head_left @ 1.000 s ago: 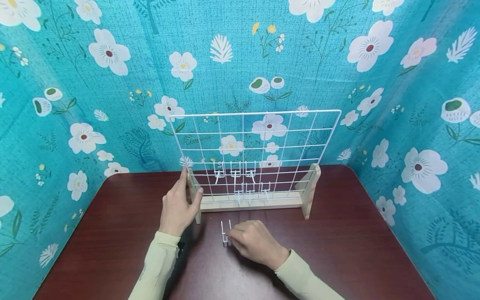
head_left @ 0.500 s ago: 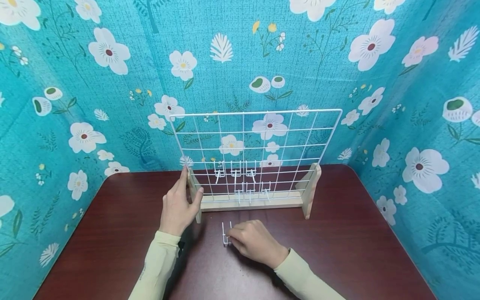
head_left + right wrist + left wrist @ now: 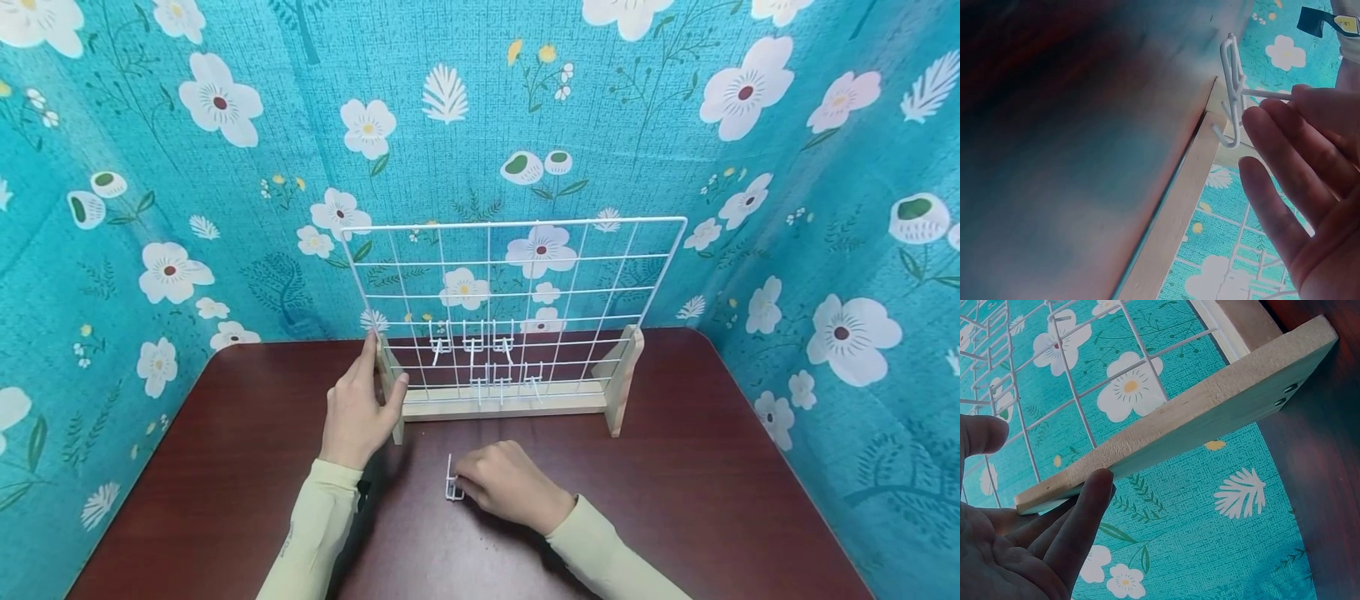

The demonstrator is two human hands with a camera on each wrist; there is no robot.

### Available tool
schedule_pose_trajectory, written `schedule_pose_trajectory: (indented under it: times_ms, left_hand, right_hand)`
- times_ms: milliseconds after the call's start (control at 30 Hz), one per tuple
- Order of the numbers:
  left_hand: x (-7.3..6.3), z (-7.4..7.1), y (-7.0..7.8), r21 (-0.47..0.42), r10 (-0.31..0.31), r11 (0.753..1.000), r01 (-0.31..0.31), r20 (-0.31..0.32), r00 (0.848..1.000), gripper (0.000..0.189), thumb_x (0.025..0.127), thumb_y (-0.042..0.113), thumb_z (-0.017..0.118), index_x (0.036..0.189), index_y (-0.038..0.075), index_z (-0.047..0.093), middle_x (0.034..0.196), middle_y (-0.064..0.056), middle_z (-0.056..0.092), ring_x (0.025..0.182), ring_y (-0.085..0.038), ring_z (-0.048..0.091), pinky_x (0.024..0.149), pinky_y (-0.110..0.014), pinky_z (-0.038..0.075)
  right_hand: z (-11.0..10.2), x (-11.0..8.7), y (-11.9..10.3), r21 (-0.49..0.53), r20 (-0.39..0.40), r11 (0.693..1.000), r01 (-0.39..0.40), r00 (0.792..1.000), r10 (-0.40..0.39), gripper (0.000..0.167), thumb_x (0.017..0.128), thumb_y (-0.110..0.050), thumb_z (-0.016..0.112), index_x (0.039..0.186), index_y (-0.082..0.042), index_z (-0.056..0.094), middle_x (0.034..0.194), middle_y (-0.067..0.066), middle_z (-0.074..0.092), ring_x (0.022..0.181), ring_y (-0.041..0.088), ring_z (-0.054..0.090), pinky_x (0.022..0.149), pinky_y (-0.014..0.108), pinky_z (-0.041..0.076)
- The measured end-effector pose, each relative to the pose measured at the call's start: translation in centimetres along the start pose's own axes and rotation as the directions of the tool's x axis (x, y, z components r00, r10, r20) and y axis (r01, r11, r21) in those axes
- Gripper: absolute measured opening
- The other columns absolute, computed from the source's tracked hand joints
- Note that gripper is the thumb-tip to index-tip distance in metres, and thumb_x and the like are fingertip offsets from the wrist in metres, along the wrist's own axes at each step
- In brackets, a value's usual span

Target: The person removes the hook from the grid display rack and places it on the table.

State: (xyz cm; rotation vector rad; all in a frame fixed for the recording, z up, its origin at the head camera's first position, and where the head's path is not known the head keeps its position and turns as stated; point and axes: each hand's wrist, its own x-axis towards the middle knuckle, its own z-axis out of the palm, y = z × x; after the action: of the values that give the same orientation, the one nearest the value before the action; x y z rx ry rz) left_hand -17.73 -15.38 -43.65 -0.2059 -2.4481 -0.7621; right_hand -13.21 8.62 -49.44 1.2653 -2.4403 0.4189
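Note:
Straight fingers of my left hand (image 3: 354, 419) rest against the wooden left side panel (image 3: 1179, 415) of a white wire grid rack (image 3: 513, 294). Its thumb (image 3: 988, 434) stands apart from the panel, in front of the grid. My right hand (image 3: 512, 483), low in front of the rack, pinches a white wire hook (image 3: 1232, 94) by its straight prong (image 3: 1266, 94), between thumb and fingers. In the head view the hook's frame (image 3: 453, 492) shows just left of the fingertips, partly covered by them. Two rows of similar white hooks (image 3: 472, 344) hang on the grid's lower half.
The rack stands on a dark red-brown table (image 3: 247, 467), with a pale wooden base bar (image 3: 502, 408) and a right side panel (image 3: 622, 383). Behind and at both sides hangs turquoise flowered cloth (image 3: 285, 167).
The hook in my right hand has tilted, its two long wires looking shorter and its lower end nearer me. My left hand and the rack have kept their place.

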Motion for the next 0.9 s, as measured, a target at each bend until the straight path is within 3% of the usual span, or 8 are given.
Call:
schedule_pose_trajectory:
  times_ms: [567, 900]
  left_hand:
    - [-0.05, -0.03, 0.1, 0.002, 0.006, 1.0, -0.006, 0.001, 1.0, 0.08, 0.094, 0.031, 0.074, 0.161, 0.003, 0.038, 0.115, -0.021, 0.073, 0.079, -0.031, 0.071, 0.071, -0.053, 0.062]
    - [-0.03, -0.25, 0.11, 0.006, 0.006, 1.0, -0.006, 0.007, 1.0, 0.08, 0.096, 0.036, 0.07, 0.162, 0.006, 0.036, 0.121, -0.022, 0.072, 0.081, -0.034, 0.072, 0.075, -0.056, 0.062]
  right_hand:
    - [0.18, 0.4, 0.2, 0.038, 0.059, 0.999, -0.031, 0.998, 0.029, 0.024, 0.093, -0.023, 0.075, 0.075, -0.025, 0.06, 0.069, -0.018, 0.067, 0.059, 0.0, 0.06, 0.052, 0.025, 0.044]
    - [0.12, 0.61, 0.45, 0.03, 0.119, 0.997, -0.072, 0.991, 0.068, 0.005, 0.096, -0.022, 0.073, 0.092, -0.022, 0.076, 0.079, -0.013, 0.075, 0.068, 0.003, 0.071, 0.059, 0.027, 0.054]
